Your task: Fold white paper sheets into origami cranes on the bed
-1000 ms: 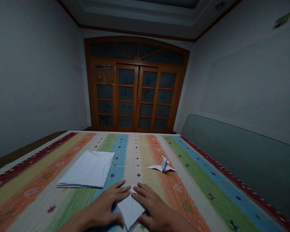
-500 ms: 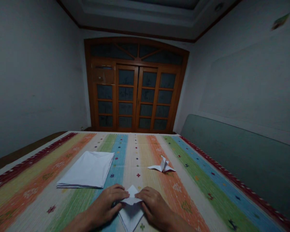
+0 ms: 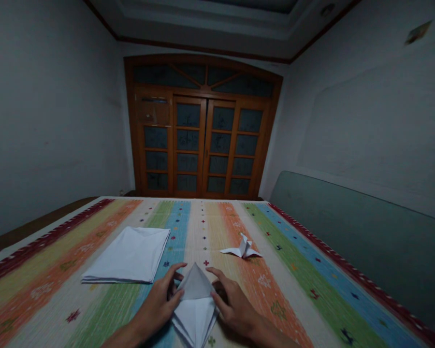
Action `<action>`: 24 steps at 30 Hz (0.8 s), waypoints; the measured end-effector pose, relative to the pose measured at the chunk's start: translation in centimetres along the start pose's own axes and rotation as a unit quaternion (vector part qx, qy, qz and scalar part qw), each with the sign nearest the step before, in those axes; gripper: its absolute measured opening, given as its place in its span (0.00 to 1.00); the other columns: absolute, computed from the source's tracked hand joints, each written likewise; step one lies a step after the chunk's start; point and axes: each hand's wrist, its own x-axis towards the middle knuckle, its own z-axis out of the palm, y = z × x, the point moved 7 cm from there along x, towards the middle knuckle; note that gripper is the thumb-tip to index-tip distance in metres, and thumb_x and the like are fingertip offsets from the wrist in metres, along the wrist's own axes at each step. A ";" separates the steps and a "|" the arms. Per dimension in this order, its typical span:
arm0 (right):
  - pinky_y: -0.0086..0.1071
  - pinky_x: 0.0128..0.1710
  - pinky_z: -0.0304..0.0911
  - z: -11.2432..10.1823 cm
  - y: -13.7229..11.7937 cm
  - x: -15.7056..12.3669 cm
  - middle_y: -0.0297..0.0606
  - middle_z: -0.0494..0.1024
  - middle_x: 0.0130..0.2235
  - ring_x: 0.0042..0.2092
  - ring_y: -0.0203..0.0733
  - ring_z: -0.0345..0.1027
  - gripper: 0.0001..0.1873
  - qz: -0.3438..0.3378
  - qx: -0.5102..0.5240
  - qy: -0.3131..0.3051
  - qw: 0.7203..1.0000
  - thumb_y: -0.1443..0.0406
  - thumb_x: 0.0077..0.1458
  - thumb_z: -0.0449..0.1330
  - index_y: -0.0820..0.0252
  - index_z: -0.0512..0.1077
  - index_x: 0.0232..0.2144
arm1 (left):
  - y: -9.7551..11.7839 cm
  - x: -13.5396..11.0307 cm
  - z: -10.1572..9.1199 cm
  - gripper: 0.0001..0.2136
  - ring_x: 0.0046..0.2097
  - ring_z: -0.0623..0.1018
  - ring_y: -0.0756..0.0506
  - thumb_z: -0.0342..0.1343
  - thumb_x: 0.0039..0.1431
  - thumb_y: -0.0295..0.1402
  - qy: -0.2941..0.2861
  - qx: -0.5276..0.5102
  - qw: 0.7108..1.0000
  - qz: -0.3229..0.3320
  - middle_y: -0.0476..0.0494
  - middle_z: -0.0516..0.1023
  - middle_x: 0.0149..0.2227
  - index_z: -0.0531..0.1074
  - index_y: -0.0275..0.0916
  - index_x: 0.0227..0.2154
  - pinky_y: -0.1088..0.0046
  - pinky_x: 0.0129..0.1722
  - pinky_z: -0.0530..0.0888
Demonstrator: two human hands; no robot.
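Note:
Close to me on the striped cloth lies a folded white paper (image 3: 195,307), shaped like a long diamond, its upper flap raised to a point. My left hand (image 3: 163,297) grips its left edge, the thumb on the paper and the index finger curving beyond it. On the opposite edge my right hand (image 3: 232,300) holds the paper in the same way, thumb against the flap's corner. The fingers beneath are partly hidden. Ahead to the right stands a folded paper crane (image 3: 243,248), wings spread, apart from both hands.
A stack of white sheets (image 3: 128,253) lies ahead to the left. The table is covered by a striped tablecloth (image 3: 199,227). A greenish panel (image 3: 358,232) runs along the right side, and wooden glazed doors (image 3: 206,145) stand behind the far edge.
The paper's upper flap has lifted and now points away from me; before, it was folded down under my fingers. Both hands have shifted outward to the paper's side edges, index fingers raised.

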 end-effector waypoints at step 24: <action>0.43 0.51 0.66 0.1 -0.7 -0.1 0.46 0.81 0.46 0.46 0.50 0.75 0.33 0.002 0.019 -0.027 0.999 0.74 0.53 0.58 0.59 0.66 0.62 | 0.4 -0.4 1.2 0.31 0.37 0.78 0.42 0.49 0.51 0.21 -0.050 0.028 0.998 0.000 0.44 0.80 0.38 0.64 0.37 0.61 0.69 0.40 0.72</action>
